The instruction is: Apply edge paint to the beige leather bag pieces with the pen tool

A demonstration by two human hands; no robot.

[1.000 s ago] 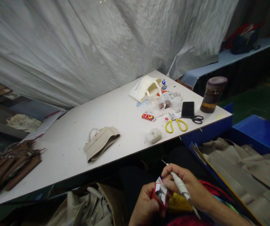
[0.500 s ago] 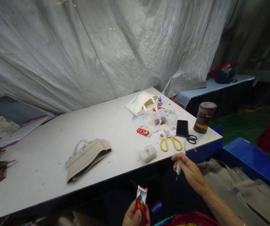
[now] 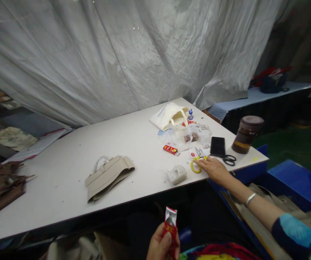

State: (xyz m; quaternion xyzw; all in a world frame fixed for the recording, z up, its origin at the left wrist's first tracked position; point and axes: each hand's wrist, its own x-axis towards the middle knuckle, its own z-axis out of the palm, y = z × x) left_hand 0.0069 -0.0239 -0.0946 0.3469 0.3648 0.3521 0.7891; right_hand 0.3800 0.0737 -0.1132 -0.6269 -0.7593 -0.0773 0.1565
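Below the table's front edge, my left hand point(image 3: 160, 242) is wrapped round a small red box point(image 3: 171, 228) whose white end flap stands open. My right hand point(image 3: 215, 169) reaches palm down over the table's front edge, its fingertips at the yellow-handled scissors point(image 3: 195, 166) and covering part of them. Something thin and pale shows by those fingertips, too small to make out. To the left of the scissors lies a translucent wrapped lump point(image 3: 177, 174). Another red box point(image 3: 171, 150) lies behind it. Black-handled scissors point(image 3: 229, 160) and a black phone point(image 3: 217, 146) are just beyond my right hand.
A lidded brown jar point(image 3: 246, 134) stands near the table's right corner. Clear plastic bags point(image 3: 182, 139) and a cream tote point(image 3: 168, 115) lie behind. A folded beige bag piece point(image 3: 109, 177) is mid-table, brown pieces point(image 3: 3, 187) far left. Blue bins point(image 3: 301, 184) stand right.
My right hand has moved from in front of the table edge, where it held a thin white item, onto the yellow scissors. My left hand still holds the red box. The view has shifted slightly.
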